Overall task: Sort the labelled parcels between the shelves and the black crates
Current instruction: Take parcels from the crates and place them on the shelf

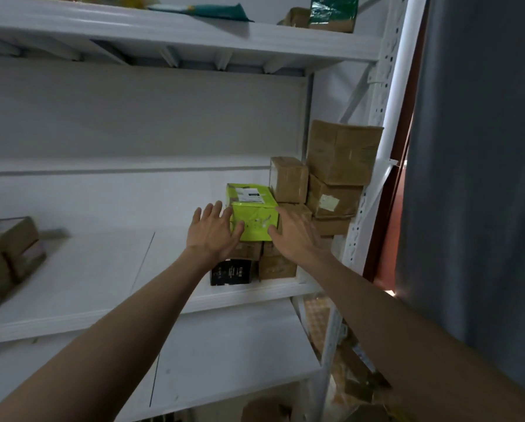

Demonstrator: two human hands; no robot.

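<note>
Shelving step. Left hand [214,231] and right hand [294,236], fingers spread, press lime-green parcel [253,213] onto brown stack, 3 o'clock of shelf [81,287]. Next: seat squarely, release.

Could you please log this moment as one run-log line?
stage: shelving | item: lime-green parcel atop stacked boxes on white shelf | left hand: open, touching it | right hand: open, touching it

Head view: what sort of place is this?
Probably a parcel storeroom: white metal shelving, stacked brown taped boxes, and a labelled green parcel between both hands.
</note>
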